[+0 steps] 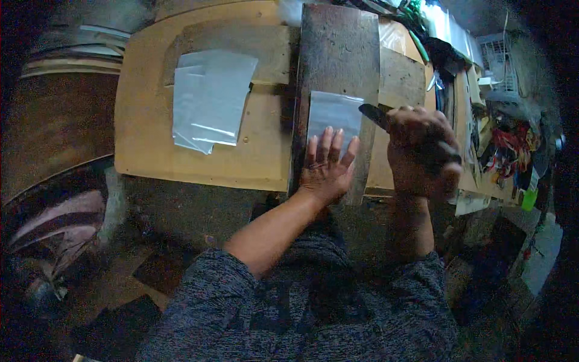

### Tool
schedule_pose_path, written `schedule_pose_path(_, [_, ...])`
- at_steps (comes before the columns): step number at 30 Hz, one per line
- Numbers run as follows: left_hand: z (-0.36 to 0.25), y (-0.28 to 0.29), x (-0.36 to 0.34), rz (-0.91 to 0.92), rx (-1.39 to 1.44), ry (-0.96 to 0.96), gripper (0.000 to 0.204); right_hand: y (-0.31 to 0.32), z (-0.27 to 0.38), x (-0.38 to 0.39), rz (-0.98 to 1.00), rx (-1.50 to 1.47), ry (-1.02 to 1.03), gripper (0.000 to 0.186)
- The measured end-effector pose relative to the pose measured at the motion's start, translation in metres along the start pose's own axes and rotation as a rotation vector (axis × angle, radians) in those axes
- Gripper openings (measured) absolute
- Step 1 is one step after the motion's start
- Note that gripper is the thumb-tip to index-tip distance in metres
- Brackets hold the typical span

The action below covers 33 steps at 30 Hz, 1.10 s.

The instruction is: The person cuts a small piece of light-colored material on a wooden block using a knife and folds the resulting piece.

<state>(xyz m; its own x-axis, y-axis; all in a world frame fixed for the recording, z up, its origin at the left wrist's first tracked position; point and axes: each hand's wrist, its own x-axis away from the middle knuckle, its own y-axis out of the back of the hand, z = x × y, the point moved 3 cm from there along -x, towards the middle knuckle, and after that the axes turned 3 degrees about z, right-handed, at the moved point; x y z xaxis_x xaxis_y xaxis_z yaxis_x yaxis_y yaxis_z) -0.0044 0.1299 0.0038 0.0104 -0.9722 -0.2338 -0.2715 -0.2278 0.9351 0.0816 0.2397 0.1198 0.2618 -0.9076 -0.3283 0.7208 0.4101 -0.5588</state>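
My left hand (pixel 327 170) lies with fingers spread on a translucent plastic sheet (pixel 333 110) on a worn wooden plank (pixel 339 47). My right hand (pixel 423 148) grips a dark knife (pixel 373 113) raised at the right of that sheet, its tip near the sheet's upper right corner; whether it touches is unclear. A larger pile of whitish plastic sheets (pixel 211 96) rests on the yellowish board (pixel 145 139) to the left of the plank.
A cluttered bundle of red and mixed items (pixel 506 148), a bright green item (pixel 529 199) and a white plastic rack (pixel 497 54) line the right side. Long strips (pixel 72 63) lie at the upper left, above a curved object with pale pink markings (pixel 66 217).
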Motion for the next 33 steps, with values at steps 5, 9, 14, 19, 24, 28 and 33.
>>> schedule_pose_path(5, [0.0, -0.002, 0.0, -0.025, -0.008, -0.012, 0.058, -0.007, -0.004, -0.004, -0.028, 0.132, 0.013, 0.066])
schedule_pose_path(9, [0.001, -0.003, 0.006, -0.007, 0.0, -0.022, 0.054, -0.026, -0.002, 0.003, 0.082, 0.046, 0.006, 0.071])
schedule_pose_path(14, [0.002, 0.0, 0.011, -0.069, -0.064, -0.016, 0.051, -0.057, -0.006, 0.014, 0.072, 0.135, -0.164, 0.069])
schedule_pose_path(19, [0.0, 0.007, 0.007, 0.094, -0.059, 0.02, 0.049, -0.046, -0.035, 0.002, 0.253, 0.028, -0.039, 0.07])
schedule_pose_path(24, [0.003, 0.0, 0.007, 0.018, 0.156, 0.054, 0.05, -0.047, -0.024, 0.004, 0.186, -0.039, -0.072, 0.073])
schedule_pose_path(28, [0.003, 0.001, 0.004, -0.059, 0.167, 0.056, 0.054, -0.031, -0.027, 0.003, 0.257, 0.112, -0.155, 0.071])
schedule_pose_path(33, [0.0, -0.005, 0.005, -0.013, 0.059, -0.019, 0.056, -0.032, -0.017, 0.003, -0.014, -0.128, -0.077, 0.062])
